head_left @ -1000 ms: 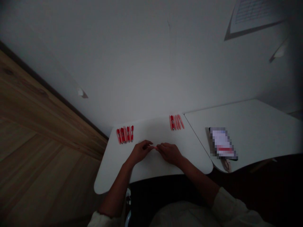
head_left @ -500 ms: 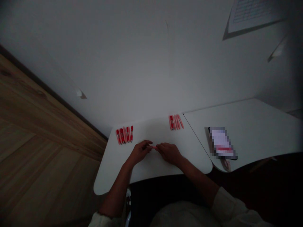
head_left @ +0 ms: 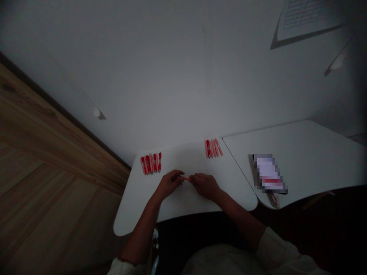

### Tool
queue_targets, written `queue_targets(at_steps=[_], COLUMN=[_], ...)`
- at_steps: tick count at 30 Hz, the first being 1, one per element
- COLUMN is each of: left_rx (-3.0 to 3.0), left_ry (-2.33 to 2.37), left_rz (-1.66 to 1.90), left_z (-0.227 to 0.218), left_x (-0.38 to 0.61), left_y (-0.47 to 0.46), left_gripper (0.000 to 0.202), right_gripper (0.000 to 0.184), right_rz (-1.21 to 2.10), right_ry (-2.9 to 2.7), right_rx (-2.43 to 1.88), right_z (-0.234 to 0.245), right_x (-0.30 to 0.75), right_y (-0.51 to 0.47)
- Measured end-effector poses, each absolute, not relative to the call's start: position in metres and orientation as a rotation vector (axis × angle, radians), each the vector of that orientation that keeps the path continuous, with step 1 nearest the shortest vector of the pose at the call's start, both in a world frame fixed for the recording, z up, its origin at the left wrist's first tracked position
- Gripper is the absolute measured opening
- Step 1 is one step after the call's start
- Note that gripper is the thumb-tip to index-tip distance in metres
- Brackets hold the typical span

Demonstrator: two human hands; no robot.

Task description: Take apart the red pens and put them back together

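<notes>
A pink pen [head_left: 186, 178] spans the small gap between my two hands, over the near middle of the white table. My right hand [head_left: 205, 185] is closed around its right end. At the other end, my left hand [head_left: 169, 185] pinches the tip with thumb and fingers, its index finger stretched above. Most of the pen is hidden by the fingers. Beyond my left hand lies a row of several red and pink pens [head_left: 151, 164]. Farther back on the right is a second group of several pens [head_left: 213, 148], mostly pink with one darker red.
The white table [head_left: 183, 206] meets a grey wall behind. To the right, past a seam, a second white tabletop [head_left: 312, 160] carries a tablet-like device [head_left: 269, 173] with a blurred screen. A printed sheet [head_left: 304, 23] hangs on the wall. Wooden boards [head_left: 57, 160] run along the left.
Almost nothing differs. Both hands stay in place around the pink pen, and the two pen groups lie as before. The view has shifted very slightly.
</notes>
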State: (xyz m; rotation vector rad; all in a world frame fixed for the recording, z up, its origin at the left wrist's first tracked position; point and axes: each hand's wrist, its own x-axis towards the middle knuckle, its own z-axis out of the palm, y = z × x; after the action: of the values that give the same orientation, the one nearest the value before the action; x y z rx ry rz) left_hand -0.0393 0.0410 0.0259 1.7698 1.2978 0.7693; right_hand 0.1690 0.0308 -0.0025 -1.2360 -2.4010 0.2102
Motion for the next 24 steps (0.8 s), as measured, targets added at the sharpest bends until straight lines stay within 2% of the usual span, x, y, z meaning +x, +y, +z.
queue_targets(at_steps=[5,9,19,24], left_rx=[1.735,1.741,1.746,1.776], left_ry=[1.265,1.37,1.278,1.399], left_rz=[0.761,0.719,0.728,0.695], left_z=[0.0255,0.0252,0.0263,0.0243], left_x=[-0.0399,-0.039,-0.0395,-0.039], left_y=[0.0399,0.0403,0.0397,0.0407], left_gripper=[0.031,0.037,0.031,0.039], right_gripper=[0.031,0.03,0.032,0.031], right_rz=[0.195,0.182,0.192,0.198], right_ry=[-2.394,-2.394,-2.397,-2.399], right_rx=[-1.224,-1.231,-1.225,-1.22], right_z=[-0.004,-0.0047,-0.0046,-0.0049], right_x=[0.1682,0.1675,0.1684,0.1684], right_y=[0.0314,0.0322,0.0314,0.0318])
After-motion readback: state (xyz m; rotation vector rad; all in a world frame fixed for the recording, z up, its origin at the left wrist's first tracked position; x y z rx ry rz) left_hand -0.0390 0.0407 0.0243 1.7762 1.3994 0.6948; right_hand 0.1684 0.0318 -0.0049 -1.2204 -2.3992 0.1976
